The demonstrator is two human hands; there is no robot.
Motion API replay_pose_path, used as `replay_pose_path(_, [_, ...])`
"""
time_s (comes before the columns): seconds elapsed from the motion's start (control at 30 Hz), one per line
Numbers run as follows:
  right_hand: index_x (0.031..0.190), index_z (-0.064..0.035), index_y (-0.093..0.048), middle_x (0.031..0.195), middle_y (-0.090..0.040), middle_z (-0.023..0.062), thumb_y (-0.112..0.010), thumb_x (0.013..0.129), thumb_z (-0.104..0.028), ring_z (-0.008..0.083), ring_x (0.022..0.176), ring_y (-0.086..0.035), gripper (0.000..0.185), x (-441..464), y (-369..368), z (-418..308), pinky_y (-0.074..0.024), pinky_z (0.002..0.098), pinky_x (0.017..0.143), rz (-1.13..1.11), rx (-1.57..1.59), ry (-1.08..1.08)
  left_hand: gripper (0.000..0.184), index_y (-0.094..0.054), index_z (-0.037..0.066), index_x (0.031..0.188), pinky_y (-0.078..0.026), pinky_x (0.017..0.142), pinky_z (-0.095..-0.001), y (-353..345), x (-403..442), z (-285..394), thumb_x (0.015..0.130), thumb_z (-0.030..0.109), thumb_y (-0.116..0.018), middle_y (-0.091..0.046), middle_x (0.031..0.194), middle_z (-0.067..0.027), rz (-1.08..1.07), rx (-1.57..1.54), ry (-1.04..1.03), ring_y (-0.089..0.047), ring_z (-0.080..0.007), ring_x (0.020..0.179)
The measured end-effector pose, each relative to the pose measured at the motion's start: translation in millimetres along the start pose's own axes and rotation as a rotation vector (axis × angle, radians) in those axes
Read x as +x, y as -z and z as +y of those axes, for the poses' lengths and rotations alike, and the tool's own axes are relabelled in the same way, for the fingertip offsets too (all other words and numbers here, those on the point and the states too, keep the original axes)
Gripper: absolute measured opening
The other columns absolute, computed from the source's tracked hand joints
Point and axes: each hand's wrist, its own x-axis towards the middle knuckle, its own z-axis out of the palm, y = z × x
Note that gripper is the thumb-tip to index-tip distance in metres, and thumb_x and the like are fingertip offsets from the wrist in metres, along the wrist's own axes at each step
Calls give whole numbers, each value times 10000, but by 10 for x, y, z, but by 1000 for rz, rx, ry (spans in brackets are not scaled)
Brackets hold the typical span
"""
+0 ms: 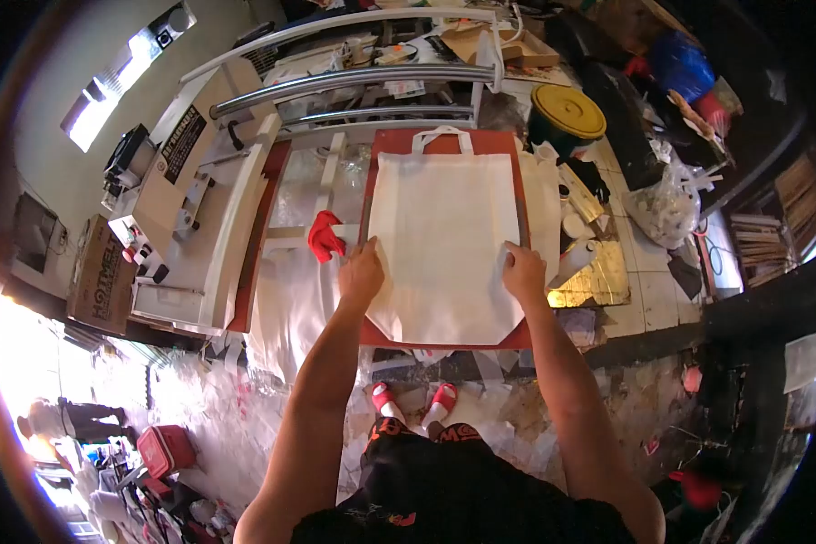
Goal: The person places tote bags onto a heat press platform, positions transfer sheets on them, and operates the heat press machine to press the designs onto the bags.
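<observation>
A white cloth bag (446, 245) lies flat on a red board (397, 140), its handle loop (442, 138) at the far end. My left hand (363, 272) is closed at the bag's left edge, pinching the cloth. On the right edge, my right hand (524, 272) is closed with the cloth between thumb and fingers. A crumpled red cloth (325, 237) lies just left of my left hand, on a surface covered in clear plastic.
A white machine (177, 181) with a long frame stands left. Metal rollers (354, 80) cross behind the board. At the right are a yellow-lidded bucket (568, 111), bottles and a plastic bag (664, 210). A person (72, 420) is at the far lower left.
</observation>
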Motion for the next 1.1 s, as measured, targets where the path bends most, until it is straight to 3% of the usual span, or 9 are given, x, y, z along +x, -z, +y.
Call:
replay_pose_path(0.17, [1163, -113, -682, 951, -698, 140, -591, 869, -133, 359, 925, -626, 309, -47, -33, 42, -456, 536, 786, 18, 37, -2, 354, -580, 123, 1291, -510, 845, -502, -63, 31, -74, 947, 155, -506, -651, 1078, -171, 61, 0, -82, -637, -389, 973])
replay_pose_path(0.27, [1185, -89, -659, 1079, -670, 171, -599, 854, -123, 372, 985, -600, 338, -84, 107, -70, -449, 522, 823, -37, 74, -38, 357, -588, 124, 1283, -487, 889, -495, 42, -18, -38, 933, 162, -536, -624, 1163, -158, 6, -56, -48, -609, -370, 1051])
replay_pose_path(0.37, [1248, -44, -598, 1277, -573, 209, -608, 837, -116, 403, 1135, -545, 417, -3, 325, -407, -434, 514, 918, 148, -93, 37, 371, -594, 118, 1280, -455, 930, -508, 111, -20, 113, 912, 158, -573, -569, 1264, -129, 80, 31, -104, -552, -352, 1149])
replay_pose_path(0.47, [1352, 28, -483, 1471, -403, 238, -581, 863, -175, 439, 1397, -330, 539, 141, 69, -601, -280, 519, 1147, -58, 89, 314, 449, -535, 125, 1370, -373, 1055, -519, -98, 34, 303, 943, 262, -539, -460, 1437, -122, -96, -104, -275, -428, -369, 1322])
replay_pose_path(0.53, [1380, 32, -459, 1496, -375, 242, -546, 888, -223, 440, 1414, -302, 561, 196, -149, -572, -253, 519, 1163, -127, 35, 339, 545, -434, 132, 1466, -253, 1162, -517, -279, 134, 446, 975, 368, -440, -374, 1536, -133, -113, 162, -479, -307, -391, 1426])
replay_pose_path(0.63, [1451, 43, -381, 1550, -306, 243, -452, 936, -326, 442, 1442, -252, 638, 591, -389, -430, -211, 530, 1183, -247, -34, 332, 609, -335, 148, 1527, -136, 1214, -495, -480, 699, 382, 989, 434, -342, -257, 1607, -120, -155, 202, -388, -185, -381, 1486])
replay_pose_path(0.9, [1494, -103, -397, 1585, -281, 183, -445, 948, -425, 469, 1437, -240, 635, 1625, -867, -177, -203, 562, 1172, -101, -222, 176, 573, -321, 149, 1531, -156, 1204, -516, -696, 1683, 290, 1018, 404, -294, -259, 1602, -130, -140, 273, -316, -200, -393, 1476])
replay_pose_path(1.07, [1494, -106, -397, 1574, -297, 190, -460, 946, -461, 467, 1441, -228, 655, 1252, -742, -287, -191, 573, 1171, -104, -216, 187, 572, -393, 167, 1500, -183, 1194, -528, -867, 1437, 221, 991, 426, -375, -313, 1566, -176, 45, 384, -348, -236, -415, 1459])
replay_pose_path(1.1, [1495, -105, -394, 1568, -306, 196, -470, 945, -468, 466, 1441, -229, 664, 1069, -645, -311, -190, 577, 1170, -104, -229, 247, 581, -395, 169, 1498, -188, 1191, -533, -718, 1258, 284, 985, 441, -394, -312, 1562, -190, -39, 315, -390, -241, -417, 1456])
